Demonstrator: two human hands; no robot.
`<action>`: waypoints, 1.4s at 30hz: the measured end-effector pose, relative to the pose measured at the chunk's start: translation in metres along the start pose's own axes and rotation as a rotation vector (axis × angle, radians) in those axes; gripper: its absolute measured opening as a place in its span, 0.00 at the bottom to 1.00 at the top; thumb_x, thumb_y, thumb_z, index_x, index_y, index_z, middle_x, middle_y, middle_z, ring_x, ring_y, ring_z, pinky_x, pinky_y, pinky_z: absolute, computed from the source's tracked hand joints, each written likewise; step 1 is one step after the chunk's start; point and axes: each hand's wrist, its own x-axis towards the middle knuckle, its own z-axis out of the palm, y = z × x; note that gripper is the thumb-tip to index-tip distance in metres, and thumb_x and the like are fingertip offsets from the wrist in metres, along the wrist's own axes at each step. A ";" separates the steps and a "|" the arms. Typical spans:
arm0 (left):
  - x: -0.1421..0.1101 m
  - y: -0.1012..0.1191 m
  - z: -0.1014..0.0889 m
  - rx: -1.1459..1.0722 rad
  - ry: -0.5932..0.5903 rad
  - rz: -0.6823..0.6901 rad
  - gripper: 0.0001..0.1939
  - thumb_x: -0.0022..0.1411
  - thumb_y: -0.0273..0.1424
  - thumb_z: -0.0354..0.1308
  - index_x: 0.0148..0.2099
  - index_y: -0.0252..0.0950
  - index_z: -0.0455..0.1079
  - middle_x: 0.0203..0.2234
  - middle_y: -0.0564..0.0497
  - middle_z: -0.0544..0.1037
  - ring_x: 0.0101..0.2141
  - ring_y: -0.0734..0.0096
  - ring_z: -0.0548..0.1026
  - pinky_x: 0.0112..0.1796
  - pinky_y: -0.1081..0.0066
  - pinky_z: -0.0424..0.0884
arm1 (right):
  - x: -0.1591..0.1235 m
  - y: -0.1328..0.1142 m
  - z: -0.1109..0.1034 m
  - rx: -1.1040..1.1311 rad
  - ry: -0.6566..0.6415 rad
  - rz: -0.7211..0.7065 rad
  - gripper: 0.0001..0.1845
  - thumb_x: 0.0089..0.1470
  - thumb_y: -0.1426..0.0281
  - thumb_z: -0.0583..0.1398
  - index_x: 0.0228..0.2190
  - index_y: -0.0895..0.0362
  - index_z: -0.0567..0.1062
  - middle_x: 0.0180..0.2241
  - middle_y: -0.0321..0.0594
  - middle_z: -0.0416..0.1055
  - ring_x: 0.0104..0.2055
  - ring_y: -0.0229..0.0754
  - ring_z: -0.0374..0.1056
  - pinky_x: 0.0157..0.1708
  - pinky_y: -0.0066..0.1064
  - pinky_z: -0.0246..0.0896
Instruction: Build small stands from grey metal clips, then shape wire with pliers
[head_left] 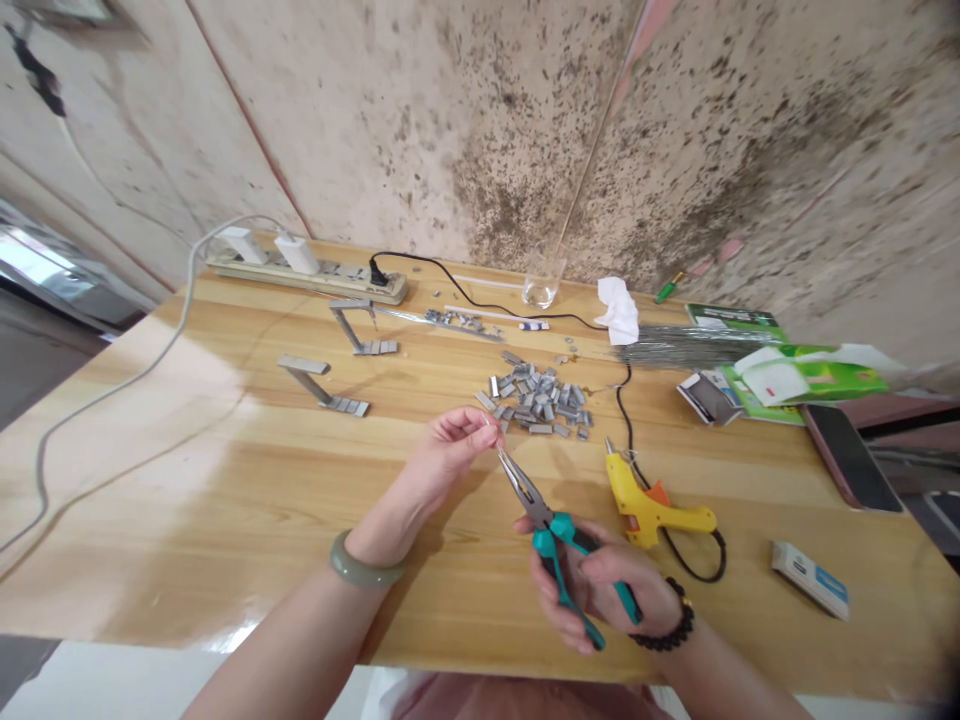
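My right hand (600,580) is wrapped round the teal-and-black handles of needle-nose pliers (538,510). Their handles are spread apart and the long jaws point up and to the left. At the tips of the jaws, my left hand (457,445) pinches a thin piece of wire (489,424) between thumb and fingers; most of it is too small or hidden to make out. Just beyond both hands lies a heap of small grey metal staple blocks (540,395). Two angular frames built of such strips, a nearer one (307,385) and a farther one (352,325), stand to the left.
A yellow glue gun (652,505) lies right of the pliers, its black cord looping behind it. Farther right are a small box (810,580), a phone (851,460) and a bundle of wires (690,345). A power strip (307,275) and a clear cup (541,285) stand along the wall.
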 end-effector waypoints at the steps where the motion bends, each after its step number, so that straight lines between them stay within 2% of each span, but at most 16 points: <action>1: 0.000 0.000 0.000 0.000 -0.005 0.000 0.09 0.45 0.31 0.71 0.28 0.36 0.76 0.21 0.53 0.77 0.25 0.78 0.72 0.31 0.77 0.66 | 0.000 0.000 0.000 0.003 -0.002 0.007 0.22 0.51 0.70 0.60 0.49 0.57 0.70 0.33 0.41 0.70 0.25 0.37 0.68 0.20 0.27 0.62; 8: 0.000 -0.001 -0.001 0.012 -0.024 0.012 0.09 0.45 0.31 0.71 0.29 0.35 0.76 0.22 0.53 0.76 0.25 0.77 0.71 0.31 0.75 0.66 | 0.001 -0.001 -0.001 0.008 -0.002 0.035 0.23 0.50 0.67 0.61 0.48 0.57 0.69 0.33 0.41 0.70 0.26 0.39 0.70 0.22 0.32 0.65; 12: -0.001 0.000 0.001 0.023 -0.037 0.015 0.09 0.46 0.32 0.70 0.30 0.35 0.76 0.22 0.53 0.76 0.26 0.77 0.71 0.32 0.75 0.66 | 0.000 -0.003 0.000 0.034 -0.040 0.071 0.23 0.49 0.65 0.60 0.48 0.57 0.68 0.32 0.40 0.70 0.25 0.39 0.69 0.20 0.31 0.65; 16: -0.002 0.002 0.003 0.014 -0.050 0.023 0.09 0.47 0.32 0.70 0.30 0.35 0.76 0.21 0.52 0.76 0.27 0.75 0.71 0.33 0.74 0.66 | -0.001 -0.004 0.001 0.033 -0.008 0.087 0.25 0.48 0.64 0.60 0.48 0.58 0.66 0.31 0.39 0.70 0.24 0.38 0.68 0.19 0.31 0.64; 28: -0.001 0.002 0.002 0.009 -0.068 0.024 0.09 0.46 0.32 0.70 0.29 0.35 0.76 0.21 0.52 0.76 0.26 0.75 0.71 0.32 0.74 0.66 | -0.001 -0.005 -0.003 0.061 -0.067 0.097 0.23 0.50 0.66 0.58 0.48 0.57 0.66 0.30 0.37 0.71 0.21 0.34 0.66 0.16 0.26 0.63; 36: 0.000 -0.001 0.000 0.089 -0.036 0.074 0.10 0.47 0.32 0.70 0.29 0.35 0.73 0.21 0.54 0.74 0.26 0.76 0.69 0.31 0.75 0.65 | -0.001 -0.004 -0.003 0.002 -0.029 0.074 0.24 0.51 0.66 0.59 0.50 0.56 0.66 0.30 0.36 0.68 0.20 0.32 0.62 0.15 0.24 0.58; 42: 0.000 0.001 0.006 0.233 0.034 0.119 0.13 0.46 0.36 0.70 0.27 0.34 0.70 0.22 0.54 0.73 0.25 0.77 0.67 0.31 0.75 0.64 | 0.001 -0.002 -0.001 -0.080 0.077 -0.007 0.21 0.53 0.69 0.60 0.49 0.56 0.68 0.31 0.38 0.68 0.21 0.33 0.63 0.16 0.24 0.58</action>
